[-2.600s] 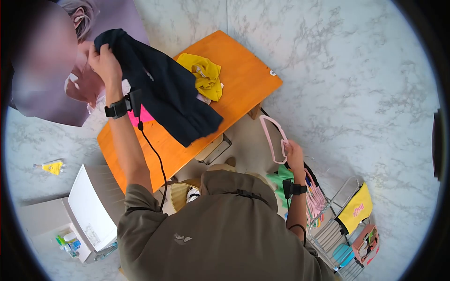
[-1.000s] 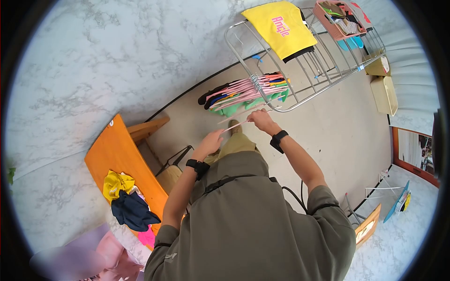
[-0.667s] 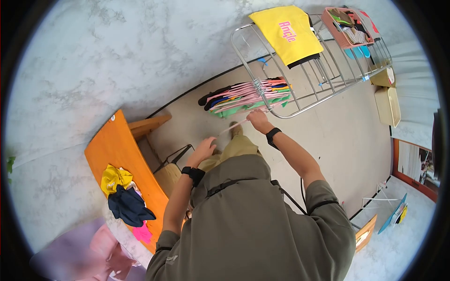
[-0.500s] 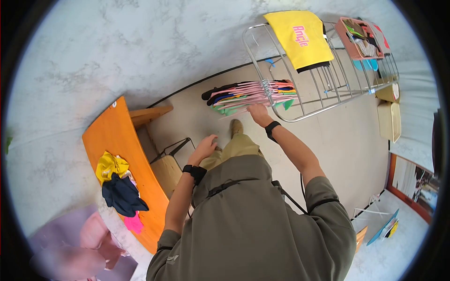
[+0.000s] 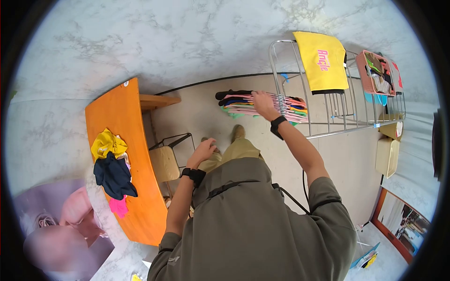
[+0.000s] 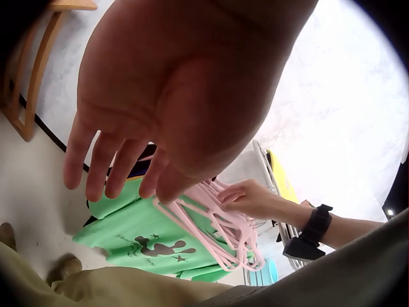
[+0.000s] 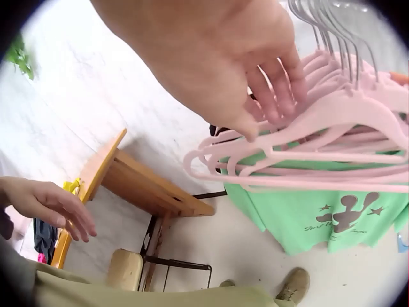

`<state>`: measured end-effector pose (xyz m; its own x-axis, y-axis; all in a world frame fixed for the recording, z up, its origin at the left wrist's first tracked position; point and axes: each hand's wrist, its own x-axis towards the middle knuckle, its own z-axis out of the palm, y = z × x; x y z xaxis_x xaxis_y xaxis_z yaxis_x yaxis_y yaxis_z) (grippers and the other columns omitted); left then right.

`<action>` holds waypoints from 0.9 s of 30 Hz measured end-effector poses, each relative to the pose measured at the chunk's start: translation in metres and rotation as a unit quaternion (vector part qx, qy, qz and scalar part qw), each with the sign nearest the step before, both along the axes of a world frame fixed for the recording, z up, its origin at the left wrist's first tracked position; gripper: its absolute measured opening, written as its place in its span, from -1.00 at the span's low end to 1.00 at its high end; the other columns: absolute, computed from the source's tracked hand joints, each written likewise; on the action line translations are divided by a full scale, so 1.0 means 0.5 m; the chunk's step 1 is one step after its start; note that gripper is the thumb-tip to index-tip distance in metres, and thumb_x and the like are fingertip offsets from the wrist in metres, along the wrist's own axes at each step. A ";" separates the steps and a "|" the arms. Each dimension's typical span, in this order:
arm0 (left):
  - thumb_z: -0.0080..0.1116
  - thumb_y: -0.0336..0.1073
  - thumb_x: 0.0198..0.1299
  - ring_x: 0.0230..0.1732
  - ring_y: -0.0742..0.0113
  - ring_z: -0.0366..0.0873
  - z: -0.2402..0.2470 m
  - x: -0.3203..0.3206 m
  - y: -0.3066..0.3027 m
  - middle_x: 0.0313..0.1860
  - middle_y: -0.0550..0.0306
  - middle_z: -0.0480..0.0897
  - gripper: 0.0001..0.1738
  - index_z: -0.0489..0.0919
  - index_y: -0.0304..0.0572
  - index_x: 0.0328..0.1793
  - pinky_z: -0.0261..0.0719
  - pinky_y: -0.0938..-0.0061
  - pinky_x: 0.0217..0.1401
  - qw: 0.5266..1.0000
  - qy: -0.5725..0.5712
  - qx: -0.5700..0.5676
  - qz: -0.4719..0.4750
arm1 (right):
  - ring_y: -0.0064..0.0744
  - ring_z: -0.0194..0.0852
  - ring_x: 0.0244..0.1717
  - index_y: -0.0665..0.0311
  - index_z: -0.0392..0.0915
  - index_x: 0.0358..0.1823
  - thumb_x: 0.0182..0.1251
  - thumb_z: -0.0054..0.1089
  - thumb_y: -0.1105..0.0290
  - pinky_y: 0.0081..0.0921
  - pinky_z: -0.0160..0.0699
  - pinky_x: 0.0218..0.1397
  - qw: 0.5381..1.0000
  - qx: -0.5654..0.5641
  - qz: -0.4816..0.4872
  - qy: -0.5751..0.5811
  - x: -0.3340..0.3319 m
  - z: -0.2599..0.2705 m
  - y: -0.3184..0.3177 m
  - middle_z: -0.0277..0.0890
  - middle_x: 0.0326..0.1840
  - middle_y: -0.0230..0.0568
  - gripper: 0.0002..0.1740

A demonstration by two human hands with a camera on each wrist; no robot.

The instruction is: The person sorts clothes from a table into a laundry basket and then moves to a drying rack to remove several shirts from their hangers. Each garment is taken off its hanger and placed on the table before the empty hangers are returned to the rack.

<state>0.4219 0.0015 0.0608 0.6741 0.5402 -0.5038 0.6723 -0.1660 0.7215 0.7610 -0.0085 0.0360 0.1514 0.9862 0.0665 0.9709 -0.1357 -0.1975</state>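
Observation:
Pink hangers (image 7: 332,115) hang by metal hooks in a tight row at the end of the rack, several bearing clothes. A green printed shirt (image 7: 345,220) hangs among them. My right hand (image 5: 265,105) is over the row in the head view. In the right wrist view its fairly straight fingers (image 7: 279,96) reach down at the hanger shoulders, the thumb on the near side. My left hand (image 5: 205,151) is held in front of my body, away from the row. Its palm and loosely spread fingers (image 6: 102,157) hold nothing.
The metal rack (image 5: 318,136) carries a yellow garment (image 5: 323,63) and a pink basket (image 5: 375,75) of small clothes. On the orange table (image 5: 140,187) at left lie a yellow garment (image 5: 108,144), a dark navy one (image 5: 115,175) and a pink one (image 5: 119,206). A chair (image 5: 165,163) stands beside it.
Both hands held a pink hanger; the left let go, and the right brought it to the row and moved over the hangers. Earlier, my left hand held the navy garment, now on the table.

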 end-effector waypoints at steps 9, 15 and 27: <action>0.03 -0.32 0.15 -0.16 -0.08 0.53 0.048 -0.005 -0.004 -0.22 -0.18 0.58 -0.71 0.44 -0.28 -0.01 0.47 0.23 -0.08 0.999 0.005 -0.001 0.054 | -0.03 0.57 -0.26 0.28 0.52 -0.29 0.18 0.05 0.38 -0.18 0.57 -0.21 0.969 -0.245 -0.021 0.010 0.083 -0.109 0.066 0.55 -0.34 -0.01 -0.85; 0.03 -0.32 0.15 -0.10 -0.08 0.53 0.040 -0.016 -0.014 -0.16 -0.19 0.58 -0.70 0.45 -0.29 -0.01 0.48 0.25 -0.04 0.998 0.023 -0.013 0.054 | -0.08 0.57 -0.26 0.24 0.54 -0.35 0.20 0.01 0.38 -0.20 0.56 -0.23 0.985 -0.172 -0.021 -0.009 0.073 -0.102 0.067 0.54 -0.34 -0.06 -0.86; 0.15 -0.33 0.10 0.18 -0.07 0.33 0.122 -0.008 0.081 0.15 -0.19 0.39 -0.36 0.21 -0.26 0.31 0.30 0.22 0.20 0.933 -0.073 0.274 0.220 | -0.17 0.51 -0.15 0.16 0.61 -0.28 0.16 0.10 0.33 -0.29 0.50 -0.11 0.995 -0.046 0.091 0.001 -0.127 0.172 0.185 0.52 -0.27 -0.16 -0.84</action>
